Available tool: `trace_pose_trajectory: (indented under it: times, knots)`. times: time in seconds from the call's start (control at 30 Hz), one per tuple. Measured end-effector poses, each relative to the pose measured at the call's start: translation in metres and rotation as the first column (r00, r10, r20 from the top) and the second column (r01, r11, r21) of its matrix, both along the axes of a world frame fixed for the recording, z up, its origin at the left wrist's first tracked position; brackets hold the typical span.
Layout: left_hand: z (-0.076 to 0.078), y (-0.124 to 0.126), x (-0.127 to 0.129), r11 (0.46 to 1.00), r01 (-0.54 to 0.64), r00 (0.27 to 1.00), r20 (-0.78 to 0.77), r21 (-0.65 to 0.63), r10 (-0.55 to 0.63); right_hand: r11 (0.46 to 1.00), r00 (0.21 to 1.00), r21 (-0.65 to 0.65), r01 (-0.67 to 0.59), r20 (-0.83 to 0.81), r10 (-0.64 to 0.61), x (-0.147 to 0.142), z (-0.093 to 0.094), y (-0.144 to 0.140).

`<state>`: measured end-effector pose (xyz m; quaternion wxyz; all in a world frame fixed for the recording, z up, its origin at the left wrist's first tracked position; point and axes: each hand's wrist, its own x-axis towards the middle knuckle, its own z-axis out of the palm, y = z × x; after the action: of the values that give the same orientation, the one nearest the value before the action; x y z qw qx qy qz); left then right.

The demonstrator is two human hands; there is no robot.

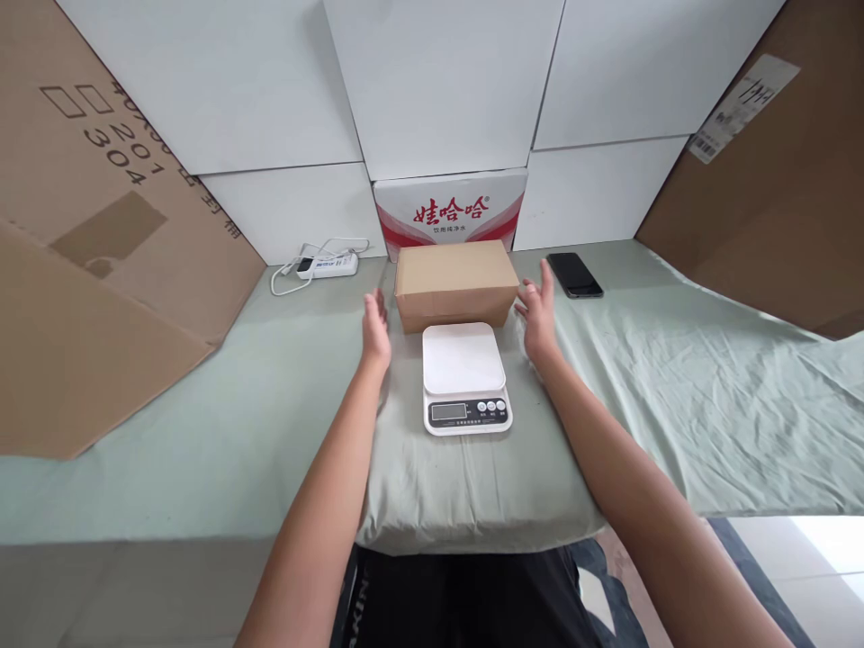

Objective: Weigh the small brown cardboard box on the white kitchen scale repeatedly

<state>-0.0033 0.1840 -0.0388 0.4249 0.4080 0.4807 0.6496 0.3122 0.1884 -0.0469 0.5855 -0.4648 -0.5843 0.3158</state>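
A closed brown cardboard box [455, 270] sits on the cloth-covered table, just behind a white digital kitchen scale [463, 360]. The scale's platform is bare, and its dark display and several round buttons face me. My left hand [376, 331] is beside the box's left side, fingers extended, holding nothing. On the other side, my right hand [538, 315] is near the box's right end with its fingers spread and nothing in them. A small gap shows between the left hand and the box; whether the right fingertips touch it I cannot tell.
A black phone [574, 274] lies right of my right hand. At the back left rests a white power strip [328, 265] with a looped cable. Behind the brown box stands a red-and-white printed carton [451, 209]. Large cardboard panels [121, 270] flank both sides of the green cloth [303, 378].
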Motion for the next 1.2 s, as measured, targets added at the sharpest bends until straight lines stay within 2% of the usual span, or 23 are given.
trace_pose_trajectory:
  times: [0.07,0.13,0.23,0.33,0.43,0.53,0.67,0.83,1.0,1.13,1.2]
  knots:
    - [0.006,0.001,-0.015,0.997,-0.072,0.997,0.016,-0.029,0.072,0.984,0.981,-0.093,0.152,-0.110,-0.162,0.017,-0.004,0.005]
    - [0.010,-0.001,-0.027,0.993,-0.106,0.994,0.035,-0.051,0.108,0.958,0.947,-0.166,0.235,-0.185,-0.264,0.029,-0.005,0.008]
    - [0.016,-0.005,-0.029,0.989,-0.117,0.991,0.047,-0.085,0.122,0.933,0.892,-0.208,0.293,-0.291,-0.346,0.032,-0.002,0.007]
    - [0.019,-0.009,-0.019,0.990,-0.087,0.995,0.040,-0.114,0.092,0.927,0.852,-0.204,0.316,-0.368,-0.372,0.021,0.006,0.001]
    - [0.018,-0.011,-0.008,0.990,-0.047,0.998,0.035,-0.129,0.052,0.941,0.863,-0.172,0.292,-0.377,-0.337,0.010,0.013,-0.006]
    - [0.014,-0.012,-0.001,0.992,-0.014,1.000,0.019,-0.124,0.017,0.958,0.907,-0.154,0.243,-0.313,-0.281,0.004,0.018,-0.012]
    - [0.006,-0.011,0.002,0.992,0.041,0.999,-0.015,-0.117,-0.043,0.965,0.945,-0.153,0.214,-0.217,-0.244,0.002,0.021,-0.016]
    - [-0.002,-0.008,0.003,0.990,0.106,0.993,-0.039,-0.090,-0.110,0.972,0.956,-0.155,0.179,-0.207,-0.209,-0.001,0.020,-0.017]
    - [-0.005,-0.009,0.006,0.988,0.151,0.986,-0.075,-0.024,-0.152,0.986,0.959,-0.161,0.049,-0.268,-0.091,-0.010,0.016,-0.016]
    - [-0.006,-0.013,0.009,0.981,0.192,0.975,-0.115,0.020,-0.189,0.981,0.975,-0.170,-0.098,-0.212,0.061,-0.021,0.014,-0.021]
    - [-0.006,-0.015,0.010,0.976,0.214,0.969,-0.131,0.033,-0.208,0.979,0.981,-0.157,-0.129,-0.163,0.103,-0.025,0.014,-0.024]
